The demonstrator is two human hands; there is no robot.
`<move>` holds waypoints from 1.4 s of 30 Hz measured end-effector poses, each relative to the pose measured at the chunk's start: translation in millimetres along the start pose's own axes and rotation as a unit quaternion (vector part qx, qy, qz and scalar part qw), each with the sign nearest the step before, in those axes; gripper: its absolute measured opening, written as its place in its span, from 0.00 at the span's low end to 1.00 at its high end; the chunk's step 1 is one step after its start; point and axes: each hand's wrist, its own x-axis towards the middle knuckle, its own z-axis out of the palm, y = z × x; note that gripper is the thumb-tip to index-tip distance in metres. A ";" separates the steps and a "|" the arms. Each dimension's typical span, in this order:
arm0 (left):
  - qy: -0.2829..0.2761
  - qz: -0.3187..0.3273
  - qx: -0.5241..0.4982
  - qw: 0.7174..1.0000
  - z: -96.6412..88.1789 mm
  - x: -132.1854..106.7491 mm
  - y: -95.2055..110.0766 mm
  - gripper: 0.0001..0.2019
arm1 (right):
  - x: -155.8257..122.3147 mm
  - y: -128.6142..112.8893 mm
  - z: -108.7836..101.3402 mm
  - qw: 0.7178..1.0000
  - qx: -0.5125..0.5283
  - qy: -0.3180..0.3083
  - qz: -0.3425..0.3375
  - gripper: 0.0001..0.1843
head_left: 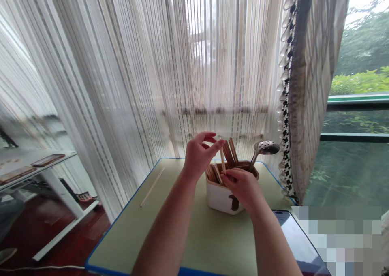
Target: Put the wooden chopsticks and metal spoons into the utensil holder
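Note:
A white utensil holder [220, 199] with a brown rim and a dark patch stands on the table, with several brown chopsticks [230, 152] upright in it. My left hand [197, 154] pinches the top of a pale chopstick [223, 160] above the holder. Lower on that same chopstick, at the holder's rim, my right hand [241, 185] closes its fingertips. Whether its lower end is inside the holder is hidden. A slotted metal ladle [266, 147] leans out of the holder's right side. To the left, a thin pale stick [152, 188] lies on the table.
The pale green table [121, 243] has a blue edge. A tablet-like dark screen [296, 239] lies at its right front. Sheer curtains [136, 85] hang behind it. On the left is another white table [65, 160] with trays [47, 160].

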 end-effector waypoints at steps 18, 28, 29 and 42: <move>-0.120 -0.129 -0.013 0.984 -18.4 2.4 1.1 0.11 | -1.9 -11.7 -15.6 0.992 0.090 -0.094 -0.005 0.11; -0.178 -0.149 0.014 0.973 -26.6 2.9 -4.0 0.13 | -2.8 -5.9 -5.4 0.991 0.092 -0.083 0.050 0.13; -0.180 -0.146 0.025 0.973 -27.0 2.5 -4.4 0.13 | -2.9 -6.1 -4.9 0.992 0.089 -0.079 0.050 0.13; -0.220 -0.076 0.174 0.957 -22.0 0.6 -7.7 0.10 | -0.6 -11.8 1.3 1.000 0.027 -0.014 -0.002 0.11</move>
